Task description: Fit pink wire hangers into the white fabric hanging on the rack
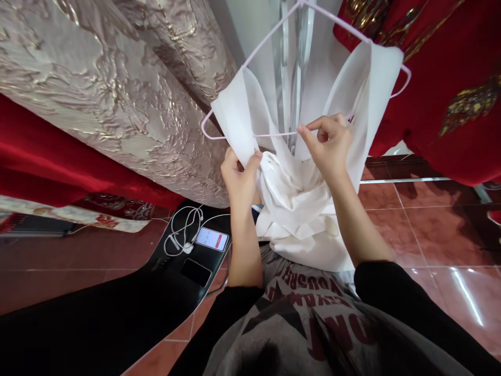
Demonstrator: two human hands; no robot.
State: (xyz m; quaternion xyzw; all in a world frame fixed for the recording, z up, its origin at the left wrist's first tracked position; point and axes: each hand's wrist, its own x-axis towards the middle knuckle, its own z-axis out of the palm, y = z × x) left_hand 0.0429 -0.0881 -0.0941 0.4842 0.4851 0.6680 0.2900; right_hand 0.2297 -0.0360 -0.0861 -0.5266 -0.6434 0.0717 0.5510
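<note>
A white sleeveless garment (293,209) hangs by its two shoulder straps from a pale pink hanger (270,39), its lower part bunched over my lap. My left hand (240,172) pinches the edge of the left strap just under the hanger's bottom bar. With thumb and forefinger, my right hand (326,141) grips that bottom bar near its middle, between the two straps. The right strap hangs over the hanger's right shoulder, partly behind my right hand.
Textured beige-pink fabric (117,104) hangs at the left, and red fabric with gold sequins (450,94) at the right. A black bench (97,308) beside me carries a lit phone (212,239), a dark phone (195,272) and a white cable (174,237). Reddish tiles (442,230) cover the floor.
</note>
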